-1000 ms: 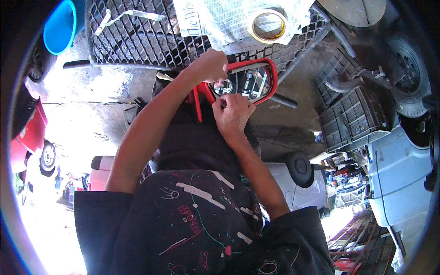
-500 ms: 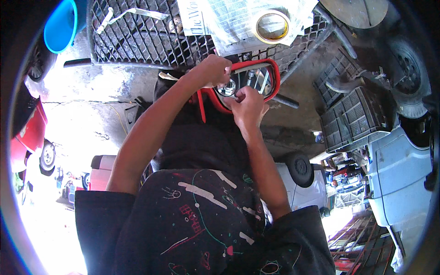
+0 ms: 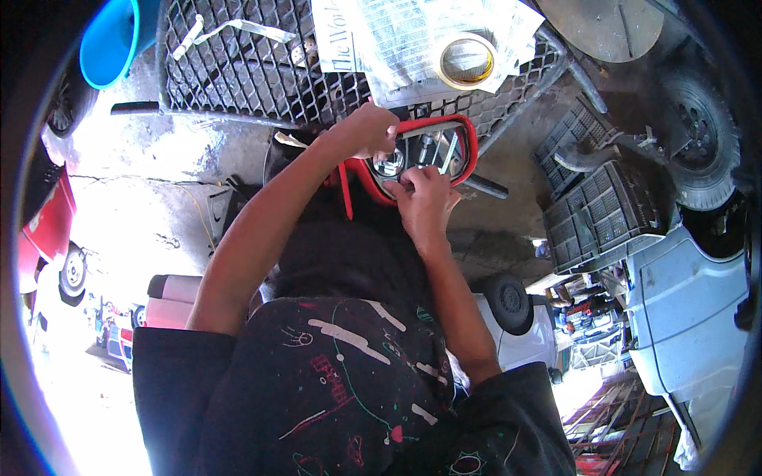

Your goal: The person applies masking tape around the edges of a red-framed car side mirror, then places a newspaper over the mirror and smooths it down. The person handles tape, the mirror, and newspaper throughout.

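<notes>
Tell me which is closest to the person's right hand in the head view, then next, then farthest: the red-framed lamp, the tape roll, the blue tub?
1. Red-framed lamp: touching the right hand.
2. Tape roll: up on the newspaper.
3. Blue tub: far upper left.

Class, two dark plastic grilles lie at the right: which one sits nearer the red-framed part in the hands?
The lower, larger grille; the smaller one lies above it, further back.

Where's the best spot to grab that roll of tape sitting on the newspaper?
Probably pinch the tape roll across its ring wall, one finger inside the open core, coming straight down. It lies flat on the newspaper, hole up, with nothing crowding its rim.
</notes>
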Available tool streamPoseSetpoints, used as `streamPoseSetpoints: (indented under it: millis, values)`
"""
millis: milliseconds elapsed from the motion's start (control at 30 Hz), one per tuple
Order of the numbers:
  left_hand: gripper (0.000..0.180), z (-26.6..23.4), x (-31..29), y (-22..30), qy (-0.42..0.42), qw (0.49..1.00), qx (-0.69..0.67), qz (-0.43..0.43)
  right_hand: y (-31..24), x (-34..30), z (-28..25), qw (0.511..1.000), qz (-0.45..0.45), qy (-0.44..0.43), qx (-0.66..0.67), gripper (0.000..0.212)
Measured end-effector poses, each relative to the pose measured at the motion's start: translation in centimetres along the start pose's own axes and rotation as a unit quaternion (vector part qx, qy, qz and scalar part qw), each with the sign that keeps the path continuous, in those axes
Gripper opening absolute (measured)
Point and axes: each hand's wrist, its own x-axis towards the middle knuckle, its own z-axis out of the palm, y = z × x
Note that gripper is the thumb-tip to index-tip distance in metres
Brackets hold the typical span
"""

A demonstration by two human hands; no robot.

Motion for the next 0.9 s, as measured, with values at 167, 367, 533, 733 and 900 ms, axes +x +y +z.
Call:
streamPoseSetpoints:
  millis: [167, 367, 533, 733, 900]
  values:
    - [0.012, 0.0, -0.7, -0.2, 0.018, 0.999, 0.02, 0.043, -0.3, -0.6, -0.1, 0.998, -0.025, 0.045, -0.025, 0.021]
    - [0.018, -0.4, -1.4, -0.5, 0.065, 0.989, 0.045, 0.121, -0.7, 0.0, 1.0, 0.983, -0.156, 0.096, 0.028, 0.013]
    - [0.023, -1.5, -1.2, -0.5, 0.079, 0.995, -0.03, 0.046, 0.0, 2.9, 1.4, 0.977, -0.128, 0.106, 0.137, 0.016]
    - [0.026, -0.6, -1.7, 1.0, 0.156, 0.987, -0.022, 0.001, 0.3, 5.8, -1.1, 0.959, -0.133, 0.158, 0.192, 0.01]
    - [0.029, 0.2, -1.7, 1.8, 0.193, 0.981, -0.015, -0.003, -0.5, 5.3, -3.9, 0.952, -0.097, 0.148, 0.249, 0.013]
